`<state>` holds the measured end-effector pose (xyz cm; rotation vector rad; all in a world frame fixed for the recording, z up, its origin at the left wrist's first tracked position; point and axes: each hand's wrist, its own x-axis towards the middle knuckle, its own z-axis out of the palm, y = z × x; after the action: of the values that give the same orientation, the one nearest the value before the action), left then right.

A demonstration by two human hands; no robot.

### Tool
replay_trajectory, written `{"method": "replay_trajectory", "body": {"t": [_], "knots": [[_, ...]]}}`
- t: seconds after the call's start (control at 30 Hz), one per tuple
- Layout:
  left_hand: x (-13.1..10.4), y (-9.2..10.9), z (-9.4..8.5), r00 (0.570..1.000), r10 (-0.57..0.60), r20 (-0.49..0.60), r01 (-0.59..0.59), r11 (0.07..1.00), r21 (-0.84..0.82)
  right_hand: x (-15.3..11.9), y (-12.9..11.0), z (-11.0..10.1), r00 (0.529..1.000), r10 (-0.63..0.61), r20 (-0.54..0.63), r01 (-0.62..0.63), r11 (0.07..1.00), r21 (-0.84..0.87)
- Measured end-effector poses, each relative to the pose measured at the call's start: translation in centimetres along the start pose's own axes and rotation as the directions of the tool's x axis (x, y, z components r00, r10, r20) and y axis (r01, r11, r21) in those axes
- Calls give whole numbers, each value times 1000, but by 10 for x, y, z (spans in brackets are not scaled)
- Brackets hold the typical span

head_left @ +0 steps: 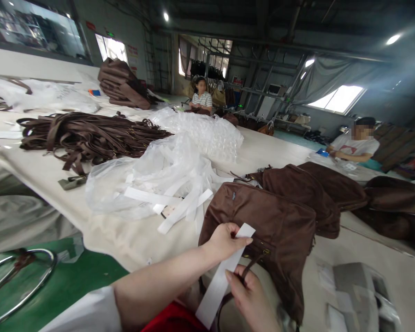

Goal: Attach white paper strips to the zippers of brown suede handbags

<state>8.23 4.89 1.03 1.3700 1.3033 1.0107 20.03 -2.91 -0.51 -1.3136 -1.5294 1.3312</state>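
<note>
A white paper-like strip (214, 295) runs slantwise in front of me. My left hand (224, 240) pinches it near its upper end, between thumb and fingers. Lower down, my right hand (251, 295) is closed at the strip's right edge, and a thin brown strap (254, 263) passes through its fingers. Both hands are over the near side of a brown bag (263, 212), which lies on the cream-covered table (124, 242). The bag has a small label near its top and a brass-coloured fitting close to my right hand.
Loose white strips (186, 210) lie by crumpled clear plastic bags (148, 170). Behind them is a heap of brown straps (90, 133). More brown bags (297, 189) extend to the right, near a grey tape dispenser (359, 290). Two people sit farther off.
</note>
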Motion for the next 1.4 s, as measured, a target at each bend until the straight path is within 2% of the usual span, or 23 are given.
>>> {"method": "replay_trajectory", "body": {"t": [0.1, 0.17, 0.27, 0.37, 0.43, 0.5, 0.57, 0.63, 0.73, 0.83, 0.9, 1.0, 1.1, 1.23, 1.4], "knots": [[-7, -1, -10, 998, 52, -26, -51, 997, 49, -3, -1, 14, 987, 132, 88, -146, 974, 171], [-12, -2, -18, 995, 81, -55, -76, 994, 82, -4, -2, 15, 984, 156, 89, -173, 952, 253], [-21, -5, -30, 996, 83, -41, -78, 991, 112, -4, -5, -3, 990, 133, 47, -141, 926, 351], [-31, -9, -41, 982, 142, 127, -159, 978, 137, -5, -11, -35, 989, 127, -75, -78, 883, 462], [-36, -11, -47, 938, 226, 263, -275, 946, 169, -7, -18, -55, 972, 123, -201, 6, 839, 543], [-41, -12, -52, 875, 308, 374, -400, 895, 199, -9, -26, -69, 953, 123, -277, 78, 783, 617], [-45, -12, -55, 816, 357, 454, -490, 845, 216, -10, -33, -76, 948, 135, -288, 99, 734, 672], [-47, -12, -55, 789, 358, 499, -522, 819, 238, -9, -37, -75, 949, 147, -277, 98, 700, 707], [-50, -11, -54, 821, 241, 517, -443, 841, 310, -6, -39, -68, 945, 143, -295, 126, 673, 729], [-51, -9, -52, 875, 88, 477, -297, 874, 384, -4, -38, -62, 936, 144, -320, 151, 658, 738], [-52, -9, -53, 889, 45, 455, -249, 883, 398, -3, -39, -59, 936, 151, -319, 153, 640, 753], [-54, -9, -54, 868, 71, 491, -277, 891, 361, -2, -41, -57, 939, 160, -306, 150, 608, 779], [-56, -9, -55, 844, 110, 524, -306, 903, 303, -1, -42, -55, 933, 155, -325, 164, 621, 766], [-59, -5, -54, 852, 104, 514, -268, 928, 257, 0, -37, -56, 915, 127, -383, 198, 687, 699], [-60, -1, -56, 850, 106, 516, -264, 933, 244, 0, -28, -57, 901, 137, -412, 210, 692, 690]]}}
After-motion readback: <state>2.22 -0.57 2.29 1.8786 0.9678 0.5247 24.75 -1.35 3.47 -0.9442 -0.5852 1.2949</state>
